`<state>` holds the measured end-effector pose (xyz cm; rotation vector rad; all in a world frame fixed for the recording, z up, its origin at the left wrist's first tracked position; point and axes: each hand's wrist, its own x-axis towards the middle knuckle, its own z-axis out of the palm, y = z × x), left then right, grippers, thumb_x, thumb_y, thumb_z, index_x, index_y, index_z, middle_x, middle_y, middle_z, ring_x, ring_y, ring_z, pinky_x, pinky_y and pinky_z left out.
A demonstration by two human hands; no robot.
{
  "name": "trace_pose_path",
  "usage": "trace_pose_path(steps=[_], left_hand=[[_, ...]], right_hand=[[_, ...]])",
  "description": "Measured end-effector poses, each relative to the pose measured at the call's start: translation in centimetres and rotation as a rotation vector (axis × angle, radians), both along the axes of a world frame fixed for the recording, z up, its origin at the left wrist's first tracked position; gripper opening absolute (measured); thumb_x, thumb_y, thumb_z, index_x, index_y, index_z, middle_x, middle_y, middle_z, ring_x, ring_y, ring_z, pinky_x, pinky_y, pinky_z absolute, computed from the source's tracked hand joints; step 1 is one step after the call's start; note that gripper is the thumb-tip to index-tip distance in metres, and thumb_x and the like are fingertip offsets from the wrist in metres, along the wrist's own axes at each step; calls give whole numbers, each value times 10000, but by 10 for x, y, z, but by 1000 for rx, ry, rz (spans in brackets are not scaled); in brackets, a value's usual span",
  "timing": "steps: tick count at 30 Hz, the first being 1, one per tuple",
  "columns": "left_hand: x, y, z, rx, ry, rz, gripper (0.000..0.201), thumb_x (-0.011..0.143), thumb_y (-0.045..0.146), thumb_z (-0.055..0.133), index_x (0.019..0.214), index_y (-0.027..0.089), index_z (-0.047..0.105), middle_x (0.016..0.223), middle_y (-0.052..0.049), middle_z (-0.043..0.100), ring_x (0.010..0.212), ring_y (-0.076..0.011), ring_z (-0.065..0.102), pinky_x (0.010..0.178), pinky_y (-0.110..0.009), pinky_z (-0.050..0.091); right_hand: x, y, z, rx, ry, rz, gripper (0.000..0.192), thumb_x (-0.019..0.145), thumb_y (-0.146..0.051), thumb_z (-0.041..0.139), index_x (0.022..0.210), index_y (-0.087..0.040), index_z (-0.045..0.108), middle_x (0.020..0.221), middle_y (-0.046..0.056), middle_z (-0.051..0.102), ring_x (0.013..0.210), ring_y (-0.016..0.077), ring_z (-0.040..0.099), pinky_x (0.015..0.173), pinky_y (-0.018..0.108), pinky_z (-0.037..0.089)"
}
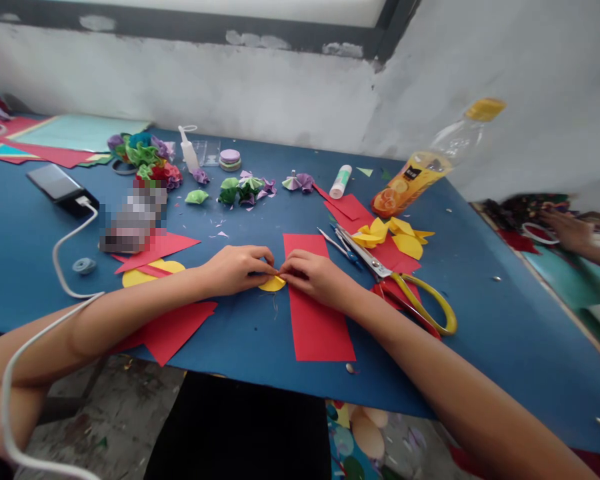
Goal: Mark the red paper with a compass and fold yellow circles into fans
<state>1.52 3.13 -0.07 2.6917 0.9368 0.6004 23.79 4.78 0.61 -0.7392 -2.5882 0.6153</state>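
Observation:
A small piece of yellow paper [273, 285] is pinched between my two hands at the middle of the table's near side. My left hand [240, 270] has its thumb and fingers closed on the paper's left part. My right hand [317, 277] grips the right part, its fingertips touching or nearly touching the left ones. Below my right hand lies a red paper strip [320, 327]. Scissors [405, 283] with yellow and red handles rest to the right, beside a drawing compass [347, 250]. My fingers cover much of the yellow piece.
Yellow cut shapes [400, 237] and red paper lie behind the scissors. A drink bottle [425, 163], glue stick [341, 181], white squeeze bottle [189, 150] and folded paper flowers [245, 189] stand farther back. A white cable [60, 253] crosses my left arm. Another person's hand [570, 230] shows at right.

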Motion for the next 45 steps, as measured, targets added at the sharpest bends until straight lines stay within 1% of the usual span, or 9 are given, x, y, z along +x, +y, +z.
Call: trace_pose_path(steps=[7, 11, 19, 24, 30, 36, 41, 45], left_hand=[[0, 1, -1, -10, -11, -10, 244, 912, 272, 466, 976, 209, 692, 987, -58, 658, 815, -138, 639, 677, -220, 470], [1, 1, -1, -18, -14, -8, 225, 905, 264, 480, 949, 191, 688, 976, -56, 658, 812, -138, 642, 690, -224, 476], [0, 1, 3, 2, 20, -3, 222, 909, 277, 471, 944, 205, 677, 991, -42, 652, 779, -134, 640, 621, -218, 452], [1, 1, 4, 17, 34, -12, 215, 914, 271, 469, 942, 203, 671, 989, -34, 655, 804, -131, 642, 616, -205, 434], [1, 2, 3, 24, 44, -20, 211, 917, 263, 464, 950, 202, 662, 992, -33, 654, 823, -138, 636, 620, -209, 426], [0, 1, 4, 61, 85, -8, 201, 912, 272, 474, 952, 213, 662, 1002, -25, 646, 780, -131, 626, 574, -210, 391], [0, 0, 4, 97, 101, 14, 209, 905, 283, 483, 956, 231, 679, 924, -15, 633, 650, -105, 588, 523, -213, 348], [-1, 0, 6, 77, 113, 18, 208, 898, 286, 496, 955, 233, 689, 874, -11, 618, 627, -101, 569, 521, -210, 335]], right_hand=[[1, 0, 0, 42, -21, 39, 158, 919, -205, 480, 902, -137, 622, 877, 80, 605, 775, 161, 596, 715, 280, 493], [2, -1, 0, 96, -37, 53, 175, 926, -205, 467, 910, -139, 627, 882, 83, 612, 777, 162, 603, 710, 273, 491], [2, -2, 4, 228, -125, 76, 218, 934, -191, 436, 897, -143, 646, 859, 85, 621, 741, 163, 599, 677, 267, 473], [3, -2, 4, 244, -131, 74, 238, 948, -219, 416, 915, -132, 635, 861, 87, 612, 745, 164, 594, 685, 267, 480], [2, -3, 5, 270, -152, 83, 243, 944, -205, 416, 886, -126, 639, 845, 84, 611, 731, 165, 590, 663, 261, 470], [1, -6, 6, 239, -135, 32, 211, 915, -194, 474, 872, -145, 674, 823, 69, 636, 709, 152, 597, 648, 245, 454], [4, -10, 11, 198, -135, -19, 167, 865, -170, 544, 810, -147, 700, 766, 55, 643, 657, 140, 583, 610, 237, 428], [7, -10, 16, 124, -121, -38, 136, 840, -148, 569, 760, -137, 679, 753, 47, 638, 629, 124, 560, 607, 231, 422]])
